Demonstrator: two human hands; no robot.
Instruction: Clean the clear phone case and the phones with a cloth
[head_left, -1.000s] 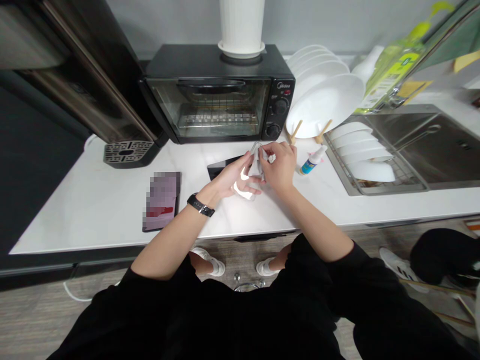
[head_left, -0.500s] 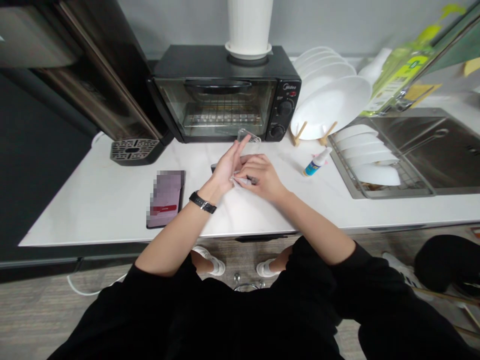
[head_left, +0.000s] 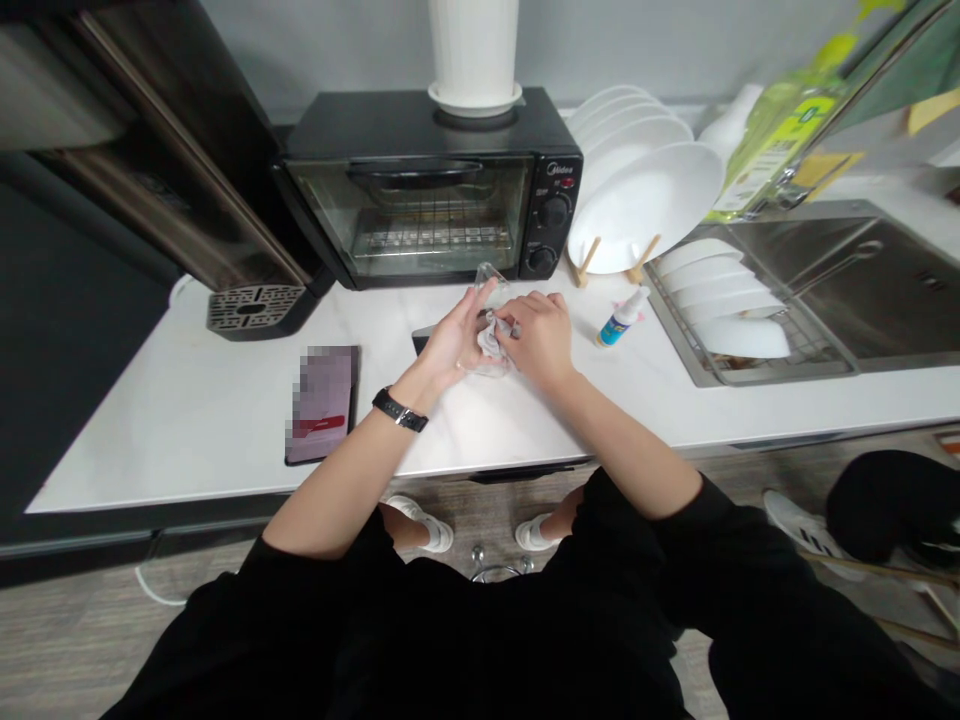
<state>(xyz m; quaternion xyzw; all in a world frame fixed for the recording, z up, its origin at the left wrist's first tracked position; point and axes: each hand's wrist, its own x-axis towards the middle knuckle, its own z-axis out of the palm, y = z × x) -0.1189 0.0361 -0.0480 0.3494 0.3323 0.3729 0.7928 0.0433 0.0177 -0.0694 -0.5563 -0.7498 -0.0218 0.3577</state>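
Nearest, in front of the toaster oven's (head_left: 409, 215) left end, a phone (head_left: 330, 400) is seen lying on the counter (head_left: 187, 420); and now, centre front of the oven, a clear case (head_left: 498, 292) is held in the half-open left hand (head_left: 448, 345), while a crumpled white cloth (head_left: 490, 338) is pinched by the right hand's (head_left: 541, 338) curled fingers, against the case. To the oven's front right, a spray bottle (head_left: 616, 328) is spotted; directly right, white plates (head_left: 645, 205) are racked.
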